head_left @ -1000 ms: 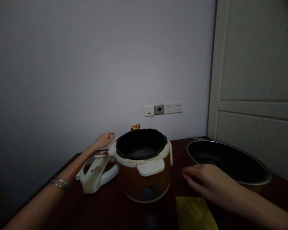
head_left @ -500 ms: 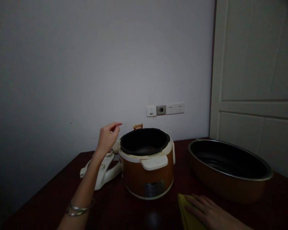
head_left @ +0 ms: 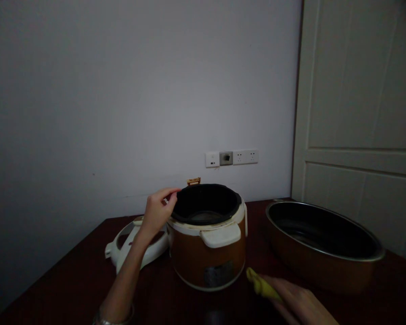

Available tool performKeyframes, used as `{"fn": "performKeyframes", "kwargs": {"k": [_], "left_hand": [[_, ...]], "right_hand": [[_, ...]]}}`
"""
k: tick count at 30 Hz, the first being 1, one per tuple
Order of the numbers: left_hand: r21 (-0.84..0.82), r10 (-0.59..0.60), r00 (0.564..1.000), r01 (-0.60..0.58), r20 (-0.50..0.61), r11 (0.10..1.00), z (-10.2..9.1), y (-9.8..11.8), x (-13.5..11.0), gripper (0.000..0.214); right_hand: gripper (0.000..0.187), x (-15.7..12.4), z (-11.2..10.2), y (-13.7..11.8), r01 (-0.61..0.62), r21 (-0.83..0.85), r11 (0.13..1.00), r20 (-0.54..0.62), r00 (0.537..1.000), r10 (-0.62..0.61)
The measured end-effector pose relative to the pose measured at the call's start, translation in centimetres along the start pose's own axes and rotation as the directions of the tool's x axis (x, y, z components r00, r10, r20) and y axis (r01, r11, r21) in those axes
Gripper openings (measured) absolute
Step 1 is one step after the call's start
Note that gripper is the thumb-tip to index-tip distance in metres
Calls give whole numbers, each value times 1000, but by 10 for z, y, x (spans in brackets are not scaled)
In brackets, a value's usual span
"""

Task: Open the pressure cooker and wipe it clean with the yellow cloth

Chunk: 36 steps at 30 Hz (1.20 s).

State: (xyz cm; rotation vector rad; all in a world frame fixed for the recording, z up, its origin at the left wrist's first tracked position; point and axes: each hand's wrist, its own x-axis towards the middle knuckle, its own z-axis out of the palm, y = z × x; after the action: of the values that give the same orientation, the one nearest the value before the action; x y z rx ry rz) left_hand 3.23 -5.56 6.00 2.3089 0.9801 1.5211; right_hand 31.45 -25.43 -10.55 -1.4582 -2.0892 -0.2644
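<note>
An orange-brown and white electric cooker point(head_left: 189, 253) stands upright on the table with its top off, showing a black inner pot point(head_left: 206, 203). At the pot's left rim my left hand point(head_left: 158, 212) is closed, thumb and forefinger pinched on the edge. A folded yellow cloth point(head_left: 262, 285) is gripped in my right hand point(head_left: 296, 300), just above the table at the cooker's front right. Behind my left forearm lies a white lid or ring-shaped cover point(head_left: 154, 253), partly hidden.
To the right stands a large oval pan point(head_left: 325, 266), black inside. The dark red table point(head_left: 71, 275) meets a wall with sockets point(head_left: 245, 156) behind. A small brown piece point(head_left: 193, 181) shows behind the cooker. A pale door point(head_left: 355, 113) is at the right.
My left hand has come down and right onto the pot's rim. My right hand, flat on the spread cloth before, has bunched it up and lifted it.
</note>
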Motion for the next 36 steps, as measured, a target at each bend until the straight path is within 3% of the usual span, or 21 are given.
{"fn": "performKeyframes", "kwargs": {"k": [3, 6, 9, 13, 16, 22, 26, 31, 34, 36], "left_hand": [[36, 30, 998, -32, 57, 999, -1, 4, 0, 28], [58, 73, 990, -80, 125, 995, -5, 7, 0, 26], [19, 120, 970, -127, 212, 992, -9, 9, -2, 24], [-1, 148, 930, -157, 336, 988, -9, 10, -5, 23], [10, 146, 908, -163, 392, 987, -6, 9, -6, 21], [-14, 129, 888, -137, 440, 990, -2, 7, -5, 26], [-59, 135, 898, -122, 418, 991, -1, 7, -4, 28], [-87, 167, 891, -144, 422, 986, 0, 5, -4, 29], [-182, 141, 887, -65, 440, 981, 1, 0, -1, 28], [-233, 115, 879, -4, 463, 973, 1, -4, 1, 27]], "right_hand": [[41, 19, -29, -14, 50, 38, 998, -215, 976, -41], [55, 44, -61, -28, 129, -46, 991, -362, 922, -136], [63, 74, -77, -42, 247, -181, 952, -402, 865, -301], [48, 107, -61, -60, 395, -286, 873, -253, 848, -466], [42, 122, -41, -70, 433, -313, 845, -183, 846, -501], [47, 134, -16, -84, 404, -392, 826, -226, 828, -513], [39, 137, -6, -88, 323, -420, 848, -293, 836, -464], [36, 135, -19, -81, 409, -343, 846, -236, 834, -499], [37, 132, -43, -70, 487, -184, 853, -116, 852, -511], [41, 130, -62, -62, 472, -31, 881, -31, 881, -472]]}}
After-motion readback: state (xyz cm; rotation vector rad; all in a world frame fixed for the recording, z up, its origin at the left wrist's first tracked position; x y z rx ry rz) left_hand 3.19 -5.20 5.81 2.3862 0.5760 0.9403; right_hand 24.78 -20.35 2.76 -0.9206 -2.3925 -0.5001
